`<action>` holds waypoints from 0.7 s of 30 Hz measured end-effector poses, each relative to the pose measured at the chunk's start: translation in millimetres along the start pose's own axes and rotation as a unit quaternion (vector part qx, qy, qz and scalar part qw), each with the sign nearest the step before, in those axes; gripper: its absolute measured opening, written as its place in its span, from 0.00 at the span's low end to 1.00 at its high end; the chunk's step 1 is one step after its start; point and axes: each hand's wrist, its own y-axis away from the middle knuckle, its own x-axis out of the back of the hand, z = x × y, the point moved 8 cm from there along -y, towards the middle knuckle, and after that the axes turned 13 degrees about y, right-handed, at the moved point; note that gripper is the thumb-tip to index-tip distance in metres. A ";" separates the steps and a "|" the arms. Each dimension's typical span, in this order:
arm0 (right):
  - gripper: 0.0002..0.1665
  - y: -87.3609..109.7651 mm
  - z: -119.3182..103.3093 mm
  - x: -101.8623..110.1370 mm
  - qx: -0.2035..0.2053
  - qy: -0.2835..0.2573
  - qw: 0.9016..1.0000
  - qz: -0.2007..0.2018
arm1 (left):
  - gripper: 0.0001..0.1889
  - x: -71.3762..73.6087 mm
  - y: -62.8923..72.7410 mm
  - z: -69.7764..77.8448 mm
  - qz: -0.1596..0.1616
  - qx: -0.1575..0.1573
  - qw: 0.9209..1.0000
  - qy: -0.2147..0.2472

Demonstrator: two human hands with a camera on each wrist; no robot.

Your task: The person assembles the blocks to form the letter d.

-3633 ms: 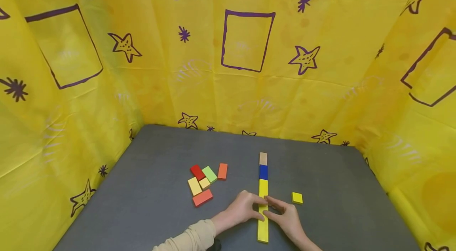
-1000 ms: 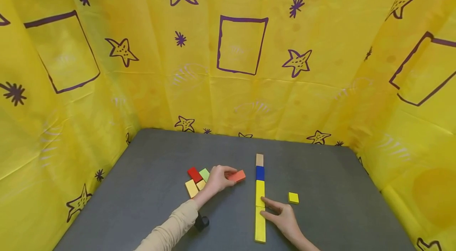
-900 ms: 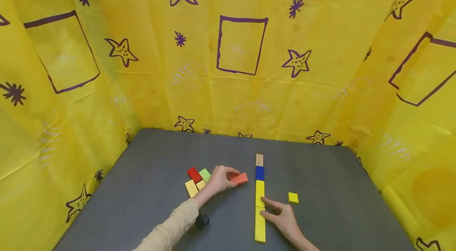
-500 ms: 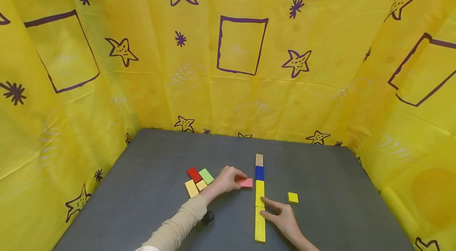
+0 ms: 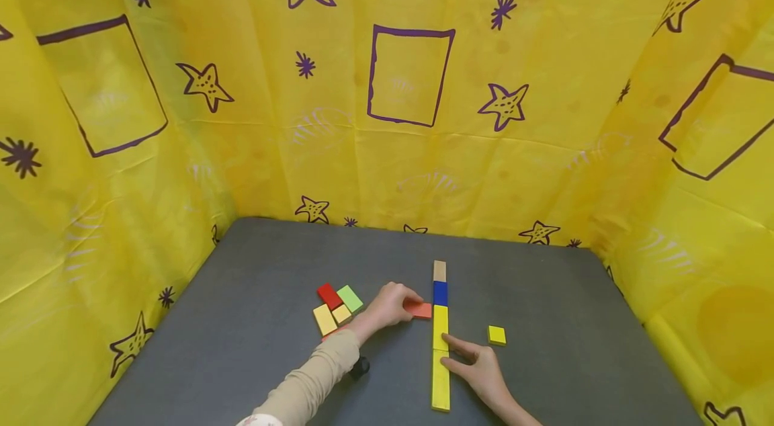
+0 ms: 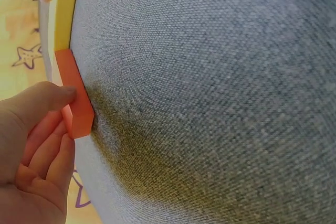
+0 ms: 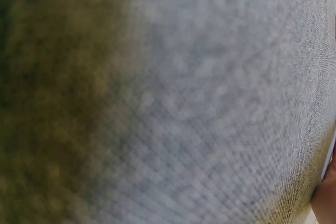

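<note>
My left hand (image 5: 392, 305) pinches an orange-red rectangular block (image 6: 77, 95) between thumb and fingers. The block lies crosswise, its far end right at the left side of the upper yellow block (image 5: 441, 326). A second long yellow block (image 5: 441, 382) continues the row toward me. Beyond the yellow pair, the line goes on with a blue block (image 5: 440, 293) and a plain wooden block (image 5: 439, 271). From the right, my right hand (image 5: 484, 371) rests its index fingertip at the upper yellow block and its thumb at the lower one. The right wrist view shows mostly blurred grey cloth.
A small yellow block (image 5: 496, 335) lies right of the row. On the left sit a red block (image 5: 329, 295), a light green block (image 5: 349, 299), two pale yellow blocks (image 5: 324, 320) and another orange-red block, mostly behind my sleeve (image 5: 314, 375). Yellow curtains (image 5: 260, 144) surround the grey table (image 5: 290, 251).
My left hand has left the row, picked up the orange-red block at the left, turned it crosswise and carried it right to the yellow block. My right hand has stayed at the row.
</note>
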 end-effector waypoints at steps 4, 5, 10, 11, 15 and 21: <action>0.28 0.5 0.0 0.3 -0.001 0.001 1.000 0.000 | 0.17 -1.2 -2.3 0.9 -0.002 -0.004 1.000 -0.010; 0.28 0.5 0.1 0.2 -0.001 0.000 1.000 0.000 | 0.17 -1.4 -2.8 0.8 -0.002 -0.005 1.000 -0.011; 0.28 0.4 0.7 0.1 -0.001 -0.001 1.000 -0.003 | 0.17 -2.3 -4.7 -0.7 -0.003 -0.003 1.000 -0.014; 0.28 0.4 0.9 -0.1 -0.001 -0.002 1.000 -0.003 | 0.17 -2.5 -4.9 -0.9 -0.004 -0.003 1.000 -0.013; 0.28 0.8 1.1 -0.5 0.000 -0.006 1.000 -0.004 | 0.18 -2.8 -5.0 -0.8 -0.005 -0.005 1.000 -0.014; 0.28 1.2 1.6 -1.0 0.001 -0.008 1.000 -0.001 | 0.18 -3.0 -4.1 0.1 -0.005 -0.005 1.000 -0.009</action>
